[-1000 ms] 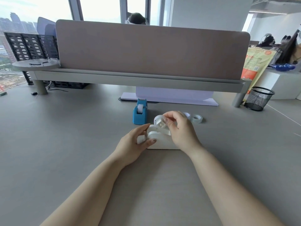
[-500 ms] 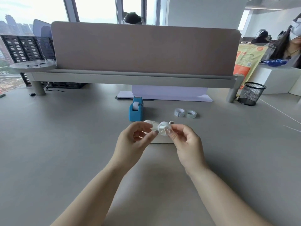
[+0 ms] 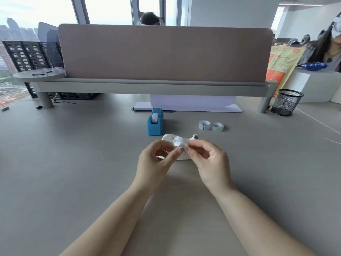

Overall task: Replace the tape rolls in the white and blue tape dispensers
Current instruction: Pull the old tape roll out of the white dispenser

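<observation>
A white spool (image 3: 180, 142) is pinched between left hand (image 3: 154, 163) and right hand (image 3: 210, 161) above the white dispenser (image 3: 167, 137) on the grey desk (image 3: 73, 163) (blue dispenser (image 3: 155, 124) and spare rolls (image 3: 211, 125) behind, under a partition (image 3: 166, 52)).

i'm in an open-plan office. my grey worktop (image 3: 73, 163) faces a fabric desk divider (image 3: 164, 54). a mesh pen cup (image 3: 287, 102) stands by high-rise windows (image 3: 107, 10).

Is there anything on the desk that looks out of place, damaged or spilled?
Nothing looks damaged or spilled. The white spool is out of the white dispenser, held between the left hand and right hand. The blue dispenser stands upright; two tape rolls lie beside it.
</observation>
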### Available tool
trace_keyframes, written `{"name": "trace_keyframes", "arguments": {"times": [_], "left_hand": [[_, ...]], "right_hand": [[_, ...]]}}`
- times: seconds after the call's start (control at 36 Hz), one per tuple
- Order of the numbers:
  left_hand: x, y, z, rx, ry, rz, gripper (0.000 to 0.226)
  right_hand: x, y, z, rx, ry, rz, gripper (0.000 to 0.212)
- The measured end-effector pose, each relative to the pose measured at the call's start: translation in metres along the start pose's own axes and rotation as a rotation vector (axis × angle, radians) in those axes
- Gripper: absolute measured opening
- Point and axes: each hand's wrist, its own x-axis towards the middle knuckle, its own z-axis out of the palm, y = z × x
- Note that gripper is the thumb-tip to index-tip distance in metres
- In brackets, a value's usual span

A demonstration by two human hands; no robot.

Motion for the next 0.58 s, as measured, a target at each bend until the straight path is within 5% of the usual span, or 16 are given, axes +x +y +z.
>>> {"name": "trace_keyframes", "arguments": {"times": [0.36, 0.58], "left_hand": [[0.004, -0.003, -0.001, 0.117, 0.054, 0.106, 0.005], [0.005, -0.002, -0.008, 0.112, 0.076, 0.142, 0.007]], "right_hand": [[0.001, 0.011, 0.000, -0.296, 0.025, -0.216, 0.009], [0.009, 0.007, -0.015, -0.258, 0.173, -0.116, 0.004]]}}
